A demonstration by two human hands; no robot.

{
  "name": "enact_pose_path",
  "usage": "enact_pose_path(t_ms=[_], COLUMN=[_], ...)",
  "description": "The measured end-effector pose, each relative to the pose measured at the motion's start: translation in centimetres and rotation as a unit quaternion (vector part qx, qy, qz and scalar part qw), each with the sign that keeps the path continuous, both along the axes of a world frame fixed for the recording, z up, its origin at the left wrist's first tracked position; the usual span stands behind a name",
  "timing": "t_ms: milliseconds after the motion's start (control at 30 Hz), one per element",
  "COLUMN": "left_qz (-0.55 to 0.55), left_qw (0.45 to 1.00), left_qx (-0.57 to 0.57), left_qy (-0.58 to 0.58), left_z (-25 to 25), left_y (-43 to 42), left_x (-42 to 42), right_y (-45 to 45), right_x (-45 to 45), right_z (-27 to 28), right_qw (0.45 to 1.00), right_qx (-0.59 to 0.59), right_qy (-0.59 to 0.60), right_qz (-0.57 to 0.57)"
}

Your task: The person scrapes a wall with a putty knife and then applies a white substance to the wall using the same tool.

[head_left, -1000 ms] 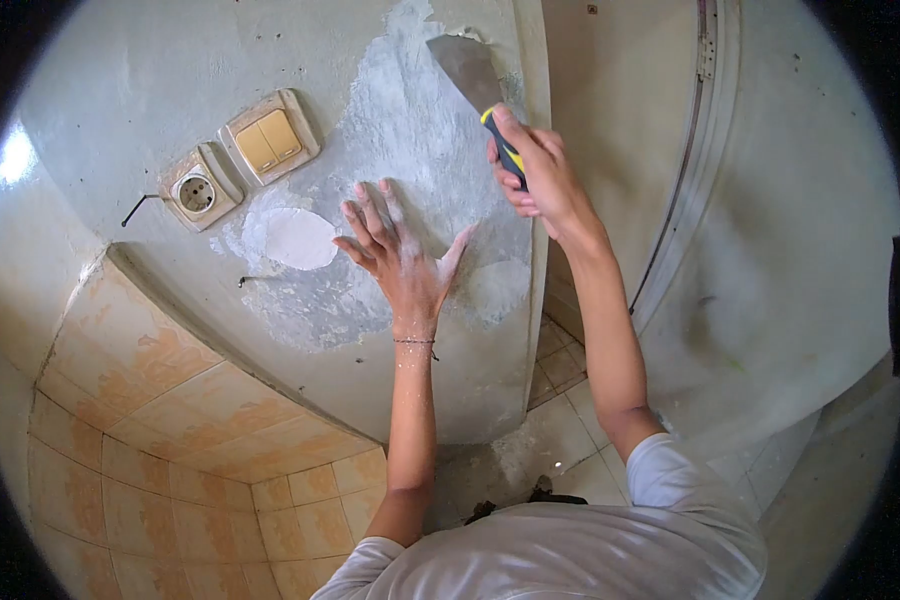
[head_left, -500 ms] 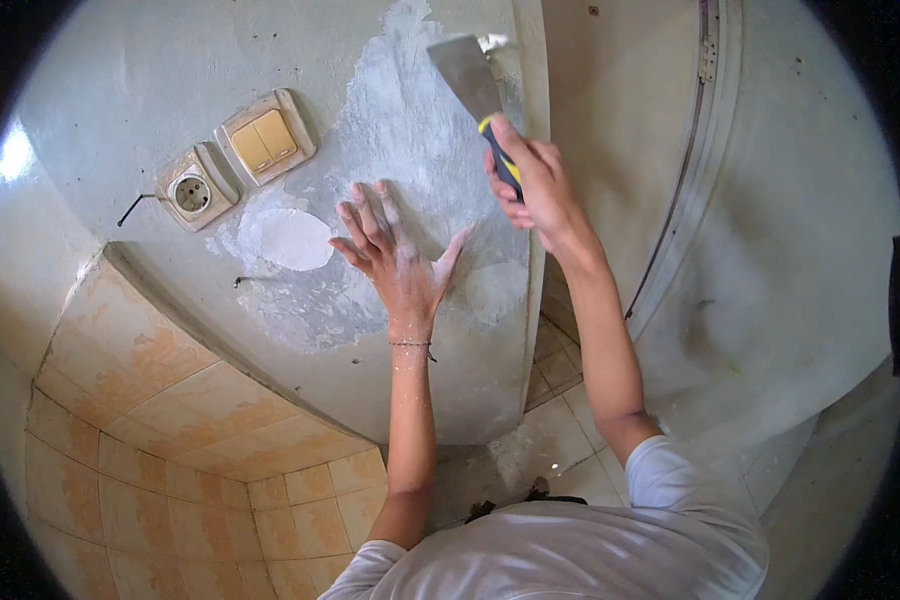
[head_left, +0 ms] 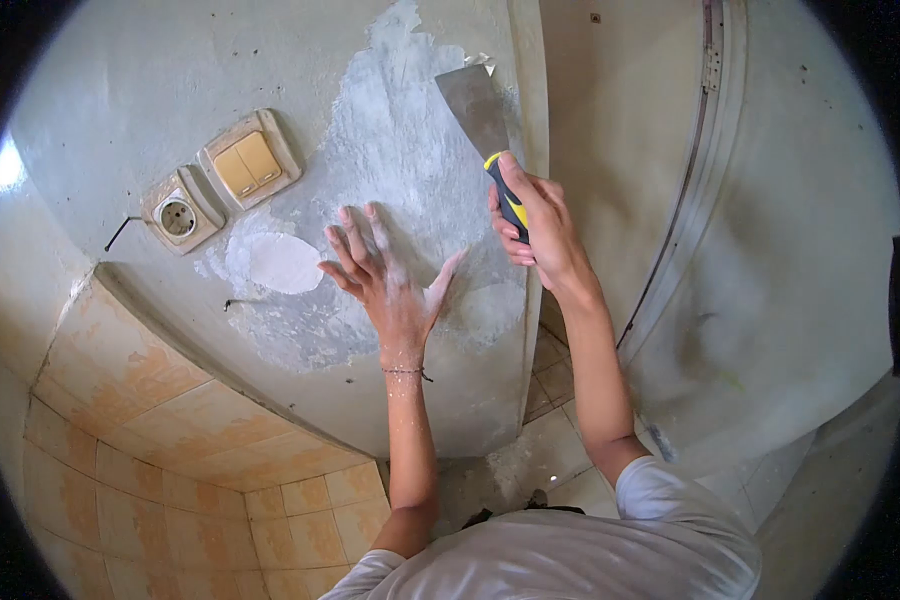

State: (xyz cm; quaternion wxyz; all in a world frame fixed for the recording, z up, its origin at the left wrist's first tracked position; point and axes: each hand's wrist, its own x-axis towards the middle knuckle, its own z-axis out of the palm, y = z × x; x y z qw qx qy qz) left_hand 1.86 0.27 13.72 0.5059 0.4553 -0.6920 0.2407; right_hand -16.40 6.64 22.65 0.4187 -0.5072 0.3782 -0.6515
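Observation:
Wrapped round the dark, yellow-marked handle of a putty knife is my right hand. The wide metal blade points up and lies against or very close to the wall near its right edge, beside a small flake of loose paint. My left hand is spread on the scraped grey patch of the wall, fingers apart and dusted white, holding nothing. Just left of its fingertips is a smooth white oval on the wall.
A yellowed light switch and a wall socket sit left of the scraped patch. Hooks or nails stick out below. Orange-patterned tiles line the lower left. A door frame stands at right, above a tiled floor.
The putty knife's blade sits lower relative to the wall's paint edge, with a loose flake at its top. My left hand stays spread on the wall. The whole view has shifted slightly.

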Motion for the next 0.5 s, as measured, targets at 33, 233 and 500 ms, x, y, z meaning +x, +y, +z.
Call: enact_pose_path(t_ms=[33, 233, 500], left_qz=[0.003, 0.002, 0.017], left_qw=[1.0, 1.0, 1.0], left_qx=[0.004, -0.007, 0.009], left_qy=[0.001, 0.007, 0.011], left_z=[0.0, 0.0, 0.1], left_y=[0.0, -0.2, -0.1], left_x=[0.0, 0.0, -0.1], right_y=[0.0, 1.1, 1.9], right_x=[0.1, 0.7, 0.9], right_z=[0.1, -3.1, -2.6], right_qw=[1.0, 0.999, 0.995], right_qx=[-0.002, 0.034, 0.06], right_qy=[-0.002, -0.016, -0.082], right_qz=[-0.001, -0.024, -0.022])
